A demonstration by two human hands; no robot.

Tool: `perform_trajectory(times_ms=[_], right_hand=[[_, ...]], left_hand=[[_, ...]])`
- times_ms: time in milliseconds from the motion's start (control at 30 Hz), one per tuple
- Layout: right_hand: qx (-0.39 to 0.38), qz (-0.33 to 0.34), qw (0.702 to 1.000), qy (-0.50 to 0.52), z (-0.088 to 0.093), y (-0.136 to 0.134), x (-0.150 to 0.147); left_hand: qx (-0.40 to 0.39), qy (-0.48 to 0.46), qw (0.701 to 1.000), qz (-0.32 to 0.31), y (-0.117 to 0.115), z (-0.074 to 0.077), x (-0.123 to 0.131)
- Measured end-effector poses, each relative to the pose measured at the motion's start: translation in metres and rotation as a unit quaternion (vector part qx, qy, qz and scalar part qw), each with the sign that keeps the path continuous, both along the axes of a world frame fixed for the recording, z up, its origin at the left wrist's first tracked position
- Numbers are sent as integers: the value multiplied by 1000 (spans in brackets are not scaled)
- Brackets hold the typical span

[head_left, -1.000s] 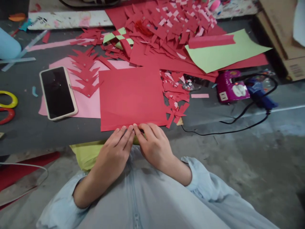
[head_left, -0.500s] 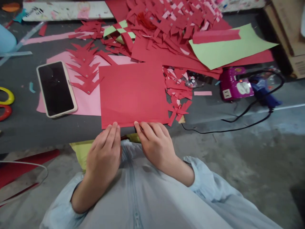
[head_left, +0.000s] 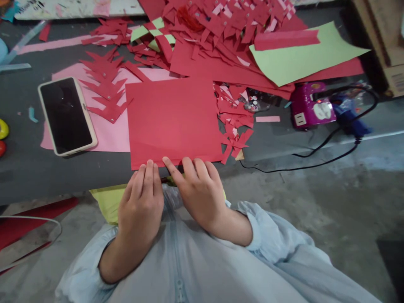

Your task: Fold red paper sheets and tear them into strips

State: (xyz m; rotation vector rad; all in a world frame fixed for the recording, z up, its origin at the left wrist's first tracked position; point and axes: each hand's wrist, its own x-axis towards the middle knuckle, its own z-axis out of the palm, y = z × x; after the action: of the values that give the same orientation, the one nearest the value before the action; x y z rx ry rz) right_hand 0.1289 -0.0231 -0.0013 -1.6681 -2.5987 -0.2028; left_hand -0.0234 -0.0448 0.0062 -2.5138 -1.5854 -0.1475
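A red sheet of paper (head_left: 175,118) lies before me, with a narrow folded strip along its near edge. At the left part of that edge, my left hand (head_left: 141,202) is closed on the paper, fingers side by side and thumb hidden beneath. My right hand (head_left: 200,191) rests on the same edge farther right. Its index finger stretches out over the fold towards the left hand, apart from its other fingers. Under the sheet's left side is pink paper (head_left: 116,141), bearing red pointed cutouts (head_left: 109,96).
A phone (head_left: 67,115) lies to the left. Red paper scraps (head_left: 233,115) are on the right, beside a purple box (head_left: 312,107) with a black cable (head_left: 334,155). Green paper (head_left: 303,59) and a heap of red cut paper (head_left: 217,25) lie behind. A cardboard box (head_left: 385,33) stands far right.
My right hand's index finger has slid left along the fold and spread away from the other fingers. My left hand stays at the near edge. The whole view has shifted slightly.
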Motion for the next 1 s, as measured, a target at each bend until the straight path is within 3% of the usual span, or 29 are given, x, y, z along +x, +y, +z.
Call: perform_trajectory(times_ms=[233,567,1000], right_hand=[[45,-38,998,-20,1,-5,34],[79,-67,993,-52,0,-9,71],[23,-96,995,-14,-1,-11,95]], left_hand=[[-45,-70,996,23,-2,-3,1],[-23,2,1000,4,0,1,1],[-30,2,1000,-6,2,3,0]])
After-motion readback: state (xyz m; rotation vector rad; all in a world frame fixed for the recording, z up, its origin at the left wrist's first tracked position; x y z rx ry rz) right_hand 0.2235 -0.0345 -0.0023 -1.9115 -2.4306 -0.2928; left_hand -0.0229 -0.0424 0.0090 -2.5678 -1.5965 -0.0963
